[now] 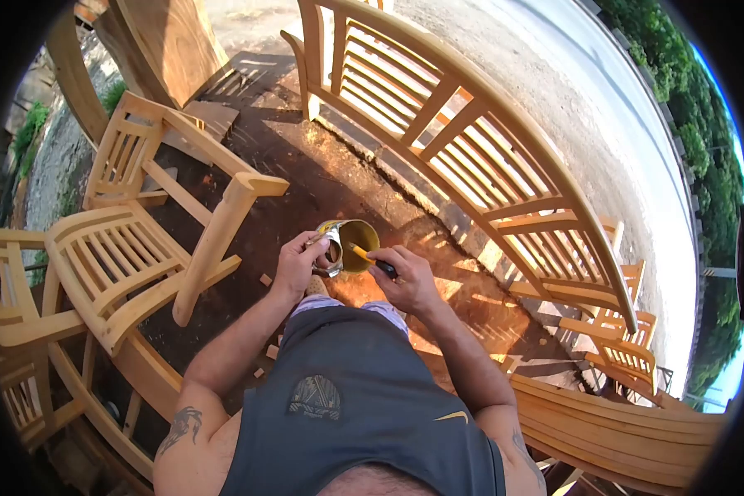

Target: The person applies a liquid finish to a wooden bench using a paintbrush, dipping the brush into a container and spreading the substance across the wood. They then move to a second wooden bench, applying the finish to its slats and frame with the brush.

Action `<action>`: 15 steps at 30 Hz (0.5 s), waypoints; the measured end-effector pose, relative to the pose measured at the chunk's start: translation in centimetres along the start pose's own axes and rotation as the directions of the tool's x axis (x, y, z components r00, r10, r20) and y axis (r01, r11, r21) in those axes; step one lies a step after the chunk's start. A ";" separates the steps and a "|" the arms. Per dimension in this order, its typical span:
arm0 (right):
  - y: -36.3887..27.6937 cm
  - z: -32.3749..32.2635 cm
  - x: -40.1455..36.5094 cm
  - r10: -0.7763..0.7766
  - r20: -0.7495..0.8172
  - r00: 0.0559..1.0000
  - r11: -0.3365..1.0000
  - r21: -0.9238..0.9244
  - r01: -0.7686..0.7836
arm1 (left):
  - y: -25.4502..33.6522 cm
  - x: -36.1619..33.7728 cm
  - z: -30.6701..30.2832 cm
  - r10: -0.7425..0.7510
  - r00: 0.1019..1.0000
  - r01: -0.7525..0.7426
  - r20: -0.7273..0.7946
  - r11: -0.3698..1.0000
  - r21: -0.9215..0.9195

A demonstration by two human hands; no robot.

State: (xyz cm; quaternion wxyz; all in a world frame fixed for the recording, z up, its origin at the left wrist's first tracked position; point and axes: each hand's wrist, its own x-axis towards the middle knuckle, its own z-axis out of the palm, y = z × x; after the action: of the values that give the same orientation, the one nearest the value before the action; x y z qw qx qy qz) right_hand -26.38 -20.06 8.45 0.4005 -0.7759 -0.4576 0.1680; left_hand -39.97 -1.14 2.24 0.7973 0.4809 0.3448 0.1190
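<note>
In front of my body, my left hand [303, 263] is closed on a silver-rimmed round tin piece [333, 264]. Right against it is an open metal can [367, 237] with a yellowish inside. My right hand [407, 281] grips a tool [383, 268] with a black handle end and a yellow shaft. The shaft reaches over the can's mouth, and I cannot tell what the tool's far end is. Both hands are close together above the brown ground.
A slatted wooden bench back [471, 124] runs along the right. Wooden chairs [124, 264] crowd the left, one tipped over. Wide wooden boards [169, 50] stand at the upper left. More wooden furniture [628, 355] stands at the far right, beside a road [603, 124].
</note>
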 end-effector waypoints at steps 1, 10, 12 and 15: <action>-0.1 0.4 0.2 -0.014 0.004 1.000 1.000 -0.009 0.014 | -0.1 0.1 -0.2 0.012 1.000 -0.012 0.000 1.000 -0.012; -0.1 1.4 -0.7 0.048 -0.078 0.996 0.999 -0.001 -0.048 | -0.1 0.5 -1.0 -0.021 0.999 0.022 0.049 1.000 -0.010; -0.1 1.3 -1.1 0.072 -0.101 0.992 0.997 0.007 -0.071 | -0.2 0.6 -1.0 -0.017 0.998 0.017 0.063 1.000 -0.003; -0.2 1.2 -1.4 0.078 -0.136 0.988 0.997 0.022 -0.076 | 0.1 0.4 -0.9 -0.023 0.997 0.024 0.076 1.000 -0.010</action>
State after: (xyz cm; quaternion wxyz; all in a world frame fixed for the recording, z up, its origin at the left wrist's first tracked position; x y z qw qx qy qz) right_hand -28.03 -20.62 7.72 0.4307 -0.7992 -0.3975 0.1334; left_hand -40.23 -0.28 1.85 0.8137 0.4766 0.3195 0.0930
